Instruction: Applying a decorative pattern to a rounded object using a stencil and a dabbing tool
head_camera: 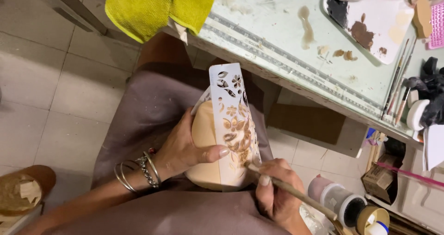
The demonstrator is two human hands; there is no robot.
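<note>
Fingers (217,152) of the left hand (185,149) were clamped around a rounded, peach-coloured clay piece (203,138), the thumb pinning a long white plastic stencil with flower and leaf cut-outs (231,119) flat against its face. Both sat low over the person's lap, near the middle of the scene, well short of the counter (277,27). The right hand (277,189) pinched a slim wooden-handled brush (296,194), its tip touching the stencil's near cut-outs, where brown paint already filled several petals. Stencilling appeared to be under way, with the far cut-outs unpainted; working them would call for the stencil to stay pressed tight. On the far counter lay a white palette tray with brown paint blobs (384,27), spare brushes (397,85) to its right, and a yellow-green cloth (152,6) draped over the left edge.
</note>
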